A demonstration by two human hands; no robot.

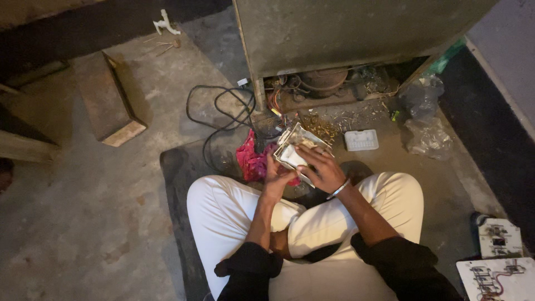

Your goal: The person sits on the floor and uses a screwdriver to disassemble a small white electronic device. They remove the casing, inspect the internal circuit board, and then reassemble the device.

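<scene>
Head view, person seated cross-legged on a dark mat (178, 167) on the concrete floor (83, 223).

Far left: wooden block (114, 100) lying on the floor, well apart from the hands; bare floor open around it down to the lower left edge of the frame.

Centre-left: black cable (220, 111) looped on the floor, running toward the base of a grey metal cabinet (345, 28). Pink cloth (252, 159) just left of the hands, at the mat's far edge.

Centre: left hand (277, 177) with fingers curled shut around the lower left edge of a small white metal-framed part (295, 147), held above the knees. Right hand (323, 167), metal bangle (337, 189) at the wrist, fingers closed over the part's right side and top. Part tilted, near the cabinet's open base, where wires and a compressor (323, 81) show.

Right: white plastic tray (361, 140) on the floor just beyond the right hand; crumpled clear plastic bags (426, 134) near it. Lower right corner: two white circuit boards (493, 267), well apart from the hands.
</scene>
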